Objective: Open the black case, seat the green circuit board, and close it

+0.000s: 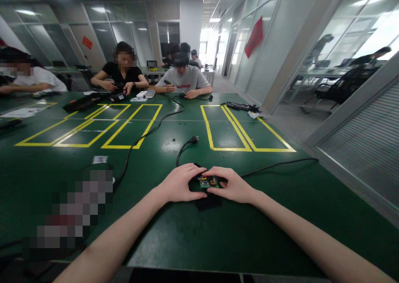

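Observation:
My left hand (pixel 182 183) and my right hand (pixel 232 184) are together near the middle of the table. Between them is a small green circuit board (pixel 205 184) with a copper coil and blue and yellow parts, next to black casing that my fingers partly cover. My left hand curves round its left side, thumb at the near edge. On the right, my other thumb and fingers pinch the board's near and far edges. A flat black plastic piece (pixel 208 203) lies just below my hands. Black cords lead away from there, one ending in a plug (pixel 195 139).
Yellow tape rectangles (pixel 230 149) mark the green table (pixel 249 241). A blurred-out long object (pixel 75 208) lies at left by a label (pixel 100 159). Folded black stands (pixel 241 107) lie at far right. Across the table sit co-workers, one holding a screwdriver (pixel 170 83).

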`<state>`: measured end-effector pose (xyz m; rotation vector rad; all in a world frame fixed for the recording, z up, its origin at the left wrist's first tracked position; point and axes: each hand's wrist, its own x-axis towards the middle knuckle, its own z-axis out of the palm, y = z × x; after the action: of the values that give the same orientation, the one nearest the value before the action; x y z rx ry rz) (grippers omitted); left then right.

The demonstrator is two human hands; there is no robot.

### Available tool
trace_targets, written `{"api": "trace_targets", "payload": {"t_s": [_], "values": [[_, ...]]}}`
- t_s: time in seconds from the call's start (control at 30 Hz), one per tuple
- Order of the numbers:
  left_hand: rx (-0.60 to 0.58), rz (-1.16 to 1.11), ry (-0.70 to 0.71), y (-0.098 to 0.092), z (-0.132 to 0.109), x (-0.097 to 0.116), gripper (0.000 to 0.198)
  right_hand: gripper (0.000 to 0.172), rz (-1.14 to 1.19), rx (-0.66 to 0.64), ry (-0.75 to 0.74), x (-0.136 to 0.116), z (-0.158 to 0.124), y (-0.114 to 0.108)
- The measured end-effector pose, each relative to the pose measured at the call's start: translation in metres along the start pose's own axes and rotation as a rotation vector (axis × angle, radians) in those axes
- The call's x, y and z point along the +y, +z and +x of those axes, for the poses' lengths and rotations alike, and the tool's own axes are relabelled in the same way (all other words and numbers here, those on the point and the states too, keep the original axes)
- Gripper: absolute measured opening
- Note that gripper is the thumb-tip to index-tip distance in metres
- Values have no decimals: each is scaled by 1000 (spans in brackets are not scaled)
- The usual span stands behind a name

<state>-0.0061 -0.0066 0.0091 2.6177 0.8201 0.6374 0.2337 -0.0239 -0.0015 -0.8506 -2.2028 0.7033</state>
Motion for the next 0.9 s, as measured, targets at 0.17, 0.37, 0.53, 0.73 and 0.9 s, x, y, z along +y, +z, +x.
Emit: {"api": "trace_targets", "payload": {"t_s": [0.17, 0.37, 0.53, 0.73, 0.9], "values": [[3, 67, -31, 2, 1, 1, 75, 29, -98, 42, 20, 5, 2, 2], [26, 63, -60, 3, 1, -2, 81, 27, -83, 28, -46, 6, 1, 3], [49, -10, -21, 1, 1, 1, 67, 35, -79, 15, -37, 10, 1, 2], [80, -21, -35, 0, 1, 1, 42, 58, -130, -46, -37, 8, -2, -5], [108, -19, -90, 4, 0, -4, 18, 73, -116, -79, 17, 4, -1, -6]]}}
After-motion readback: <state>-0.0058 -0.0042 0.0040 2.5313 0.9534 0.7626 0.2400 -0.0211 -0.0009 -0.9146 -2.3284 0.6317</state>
